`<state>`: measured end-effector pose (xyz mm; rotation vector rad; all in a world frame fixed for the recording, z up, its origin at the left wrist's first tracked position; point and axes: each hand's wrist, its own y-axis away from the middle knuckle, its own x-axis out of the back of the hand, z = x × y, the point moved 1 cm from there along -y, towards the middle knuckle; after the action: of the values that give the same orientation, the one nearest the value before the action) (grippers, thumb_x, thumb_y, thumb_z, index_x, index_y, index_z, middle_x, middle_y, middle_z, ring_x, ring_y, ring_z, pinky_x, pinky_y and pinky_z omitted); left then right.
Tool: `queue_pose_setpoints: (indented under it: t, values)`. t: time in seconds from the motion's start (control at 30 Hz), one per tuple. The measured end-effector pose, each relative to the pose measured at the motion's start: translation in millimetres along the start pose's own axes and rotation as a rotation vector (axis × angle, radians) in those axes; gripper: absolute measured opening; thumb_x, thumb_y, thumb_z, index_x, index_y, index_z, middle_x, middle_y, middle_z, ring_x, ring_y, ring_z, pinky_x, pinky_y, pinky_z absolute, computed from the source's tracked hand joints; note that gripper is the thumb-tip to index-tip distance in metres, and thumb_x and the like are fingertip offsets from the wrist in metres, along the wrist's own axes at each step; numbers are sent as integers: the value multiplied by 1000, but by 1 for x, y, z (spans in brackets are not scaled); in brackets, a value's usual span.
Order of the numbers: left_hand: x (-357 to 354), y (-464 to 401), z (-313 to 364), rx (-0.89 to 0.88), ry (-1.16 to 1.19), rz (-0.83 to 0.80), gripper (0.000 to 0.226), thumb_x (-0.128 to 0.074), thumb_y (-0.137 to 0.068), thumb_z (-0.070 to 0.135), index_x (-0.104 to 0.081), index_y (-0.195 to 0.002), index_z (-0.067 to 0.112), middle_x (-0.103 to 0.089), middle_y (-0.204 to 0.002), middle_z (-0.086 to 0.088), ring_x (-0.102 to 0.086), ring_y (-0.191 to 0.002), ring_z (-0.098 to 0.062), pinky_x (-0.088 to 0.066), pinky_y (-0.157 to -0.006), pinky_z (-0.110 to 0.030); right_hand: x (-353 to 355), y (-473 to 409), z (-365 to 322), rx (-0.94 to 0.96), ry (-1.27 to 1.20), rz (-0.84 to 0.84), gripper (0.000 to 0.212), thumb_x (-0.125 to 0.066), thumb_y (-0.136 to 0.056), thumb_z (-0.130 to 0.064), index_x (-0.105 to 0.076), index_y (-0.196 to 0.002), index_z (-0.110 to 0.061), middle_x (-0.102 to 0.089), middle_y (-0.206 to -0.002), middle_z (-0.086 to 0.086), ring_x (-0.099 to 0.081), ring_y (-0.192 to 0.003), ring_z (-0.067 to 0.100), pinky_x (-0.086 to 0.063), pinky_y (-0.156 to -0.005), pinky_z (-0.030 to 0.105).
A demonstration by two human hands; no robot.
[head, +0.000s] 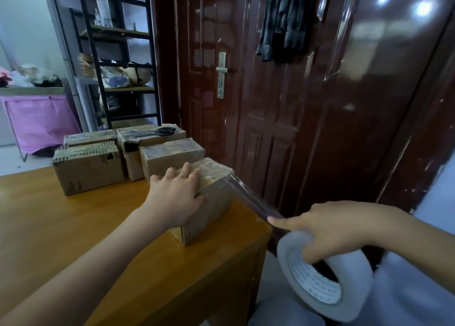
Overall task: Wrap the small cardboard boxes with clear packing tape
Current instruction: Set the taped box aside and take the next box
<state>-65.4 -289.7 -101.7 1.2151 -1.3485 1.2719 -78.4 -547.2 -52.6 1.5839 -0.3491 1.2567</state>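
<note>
the bench is honey-coloured wood with a smooth, softly shiny finish. the boxes on it are matt brown cardboard; the nearest box wears glossy clear tape over its top, and the far-left box shows rough corrugated edges under its tape. the tape roll looks milky, smooth plastic film round a white core, with a clear, shiny tape strip stretched out to the nearest box. the door is dark red-brown, highly glossy, with a dull metal handle plate. a checked cloth hangs on it.
</note>
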Motion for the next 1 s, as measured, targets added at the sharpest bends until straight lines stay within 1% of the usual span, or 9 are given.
queue_pose_setpoints:
  t: [0.1, 0.23, 0.43, 0.53, 0.63, 0.73, 0.8, 0.87, 1.0]
  values:
    - [5, -3, -5, 52, 93, -5, 63, -35, -100, 53, -22, -153, 22, -13, -163, -4, -30, -141, -30, -34, -106, -50, 2, -2, 7, 23, -147, 35, 87, -55, -89, -30, 5, -146, -58, -50, -65, 2, -33, -44, 8, -26, -41, 21]
    - [12, -7, -15, 140, 297, 10, 52, -45, -98, 47, -41, -143, 21, -43, -147, -7, -49, -122, -34, -39, -101, -47, 9, -6, 8, 1, 3, 190, 86, -54, -87, -34, 4, -147, -58, -55, -96, 2, -46, -61, 13, -35, -50, 27]
    - [13, -8, -34, 276, 1111, 11, 27, -67, -89, 25, -66, -113, 13, -68, -101, -7, -65, -89, -24, -54, -75, -37, 28, -15, 0, 11, 35, 310, 81, -55, -84, -37, -8, -146, -58, -48, -96, -10, -59, -71, 16, -40, -54, 26]
    - [11, -4, -44, 358, 1266, -43, 14, -66, -89, 20, -68, -95, 7, -71, -85, -14, -69, -72, -27, -54, -62, -34, 35, -26, -9, 42, 57, 330, 75, -55, -85, -39, -13, -145, -58, -43, -91, -13, -56, -69, 13, -41, -56, 28]
    - [4, -2, -54, 461, 1375, -173, 22, -63, -91, 23, -65, -99, 3, -70, -68, -12, -68, -56, -26, -51, -48, -29, 40, -43, -16, 76, 91, 319, 73, -56, -86, -38, -18, -147, -54, -54, -90, -5, -48, -60, 10, -35, -50, 26]
    - [-9, -8, -62, 457, 1289, -219, 32, -59, -95, 26, -61, -122, 9, -70, -95, -11, -67, -80, -28, -50, -63, -35, 42, -59, -25, 112, 107, 288, 72, -57, -87, -36, -22, -148, -50, -53, -74, -5, -43, -54, 9, -32, -47, 25]
    - [-13, -11, -64, 304, 1175, -190, 41, -50, -101, 22, -47, -142, 28, -58, -129, 0, -59, -113, -24, -49, -88, -37, 44, -66, -29, 128, 91, 281, 69, -57, -87, -34, -25, -148, -48, -48, -67, -8, -41, -51, 9, -31, -46, 24]
    - [-12, -14, -64, 85, 945, -114, 52, -44, -103, 13, -36, -145, 42, -37, -152, 8, -35, -140, -19, -32, -110, -35, 45, -70, -26, 134, 37, 278, 68, -56, -88, -34, -27, -147, -49, -47, -68, -7, -41, -51, 9, -31, -47, 25]
    - [-2, -14, -48, -98, 490, -7, 42, -36, -104, 12, -50, -140, 29, -34, -156, 1, -31, -143, -18, -24, -115, -32, 29, -70, -14, 135, -56, 356, 69, -54, -88, -33, -23, -147, -51, -41, -99, -10, -47, -66, 8, -39, -56, 25]
